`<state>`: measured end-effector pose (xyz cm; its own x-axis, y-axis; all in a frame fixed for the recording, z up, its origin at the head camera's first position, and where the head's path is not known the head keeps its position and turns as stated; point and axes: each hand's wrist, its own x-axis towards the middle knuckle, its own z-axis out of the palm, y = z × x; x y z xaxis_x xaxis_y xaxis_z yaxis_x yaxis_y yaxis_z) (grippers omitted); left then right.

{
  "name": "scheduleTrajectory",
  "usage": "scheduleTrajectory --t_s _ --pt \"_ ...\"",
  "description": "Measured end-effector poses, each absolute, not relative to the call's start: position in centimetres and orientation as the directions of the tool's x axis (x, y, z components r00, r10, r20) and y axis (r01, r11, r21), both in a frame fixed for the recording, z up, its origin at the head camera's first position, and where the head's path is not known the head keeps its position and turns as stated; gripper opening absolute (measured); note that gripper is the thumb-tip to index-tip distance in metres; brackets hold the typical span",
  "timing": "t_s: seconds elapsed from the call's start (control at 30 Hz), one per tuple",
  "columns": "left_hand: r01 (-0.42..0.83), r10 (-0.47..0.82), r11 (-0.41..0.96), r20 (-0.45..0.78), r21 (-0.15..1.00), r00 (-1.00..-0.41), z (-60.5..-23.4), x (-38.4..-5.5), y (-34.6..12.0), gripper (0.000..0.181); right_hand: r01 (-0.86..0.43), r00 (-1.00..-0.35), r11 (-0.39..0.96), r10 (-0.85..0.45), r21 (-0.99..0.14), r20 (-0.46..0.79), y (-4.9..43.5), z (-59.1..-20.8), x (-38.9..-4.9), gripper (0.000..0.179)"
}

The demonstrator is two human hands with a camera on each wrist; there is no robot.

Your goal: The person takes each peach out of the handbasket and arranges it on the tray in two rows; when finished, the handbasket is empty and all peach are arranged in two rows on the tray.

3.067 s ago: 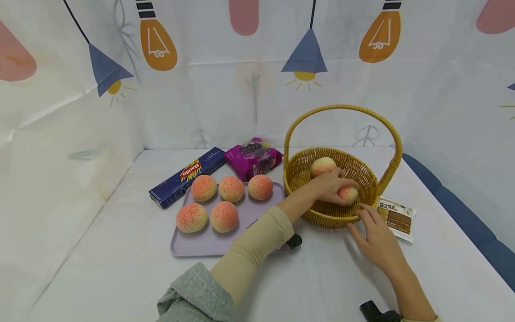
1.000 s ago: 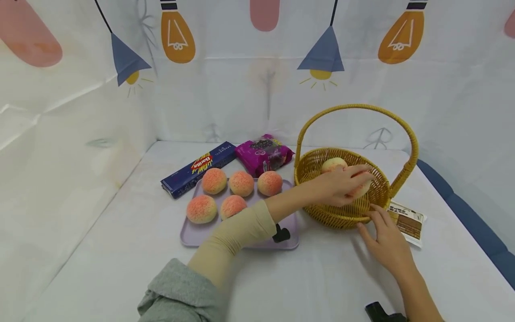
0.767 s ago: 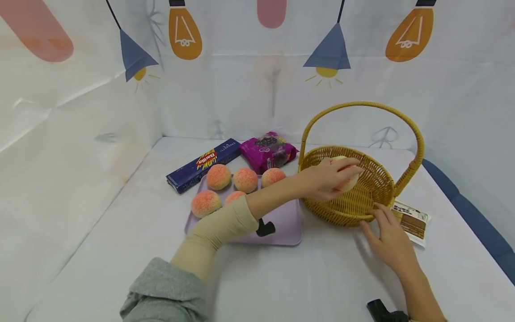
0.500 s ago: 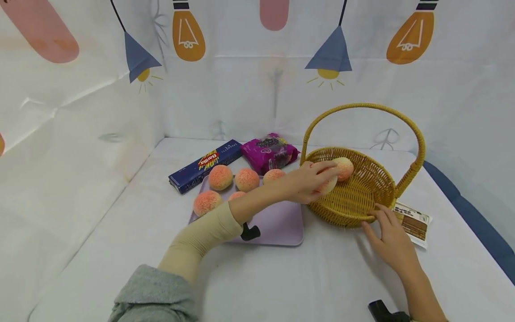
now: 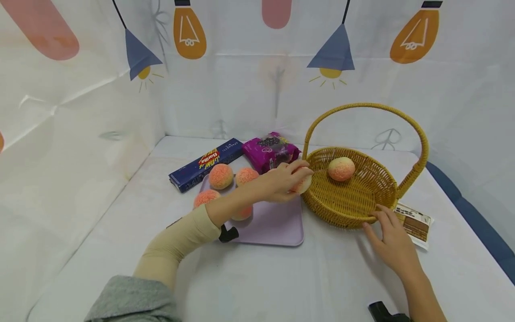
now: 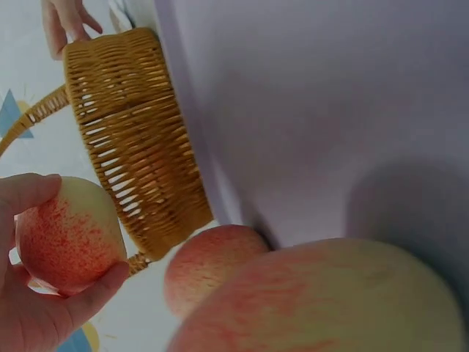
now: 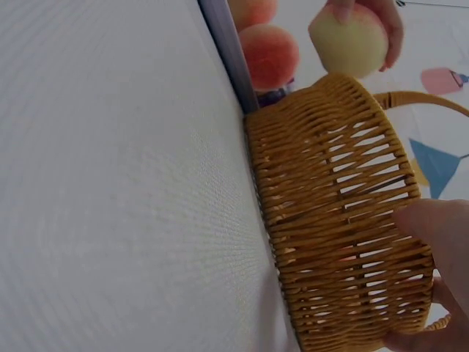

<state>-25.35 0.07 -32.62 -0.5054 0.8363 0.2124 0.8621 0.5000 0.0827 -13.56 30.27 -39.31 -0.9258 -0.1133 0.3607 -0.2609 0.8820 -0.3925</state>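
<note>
My left hand [image 5: 283, 181] grips a peach [image 5: 303, 184] between thumb and fingers, just left of the wicker basket [image 5: 342, 217], above the tray's right edge. In the left wrist view this peach [image 6: 73, 235] shows clear of the basket wall. Another peach [image 5: 341, 169] lies inside the basket. My right hand [image 5: 392, 243] holds the basket's near right rim; in the right wrist view its thumb [image 7: 421, 220] lies against the outer wall and a finger goes behind the rim. Several peaches [image 5: 221, 176] sit on the lilac tray [image 5: 277, 228], partly covered by my left hand and arm.
Behind the tray lie a blue Barilla spaghetti box [image 5: 205, 164] and a purple snack bag [image 5: 270, 152]. A white-and-brown packet [image 5: 414, 225] lies right of the basket, partly under its edge. The basket's tall handle [image 5: 366, 106] arches over it.
My left hand has lifted a peach out of the basket and carried it left, past the rim, over the tray. The other peach stays in the basket. My right hand keeps its place on the rim.
</note>
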Motion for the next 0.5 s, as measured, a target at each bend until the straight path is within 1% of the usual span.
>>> scheduleTrajectory --t_s 0.17,0.27,0.5 --pt "0.895 0.856 0.444 0.279 0.038 -0.436 -33.6 -25.1 -1.2 0.052 -0.248 -0.932 0.886 -0.108 -0.391 0.347 30.3 -39.2 -13.5 0.039" --pt "0.905 0.859 0.424 0.299 0.039 -0.416 -34.1 -24.8 -1.9 0.052 -0.242 -0.935 0.887 -0.105 -0.393 0.339 30.3 -39.1 -13.5 0.040" --pt "0.892 0.852 0.444 0.268 0.089 -0.451 -35.5 -24.2 -3.5 0.053 -0.242 -0.937 0.884 -0.107 -0.399 0.331 30.2 -39.0 -13.6 0.040"
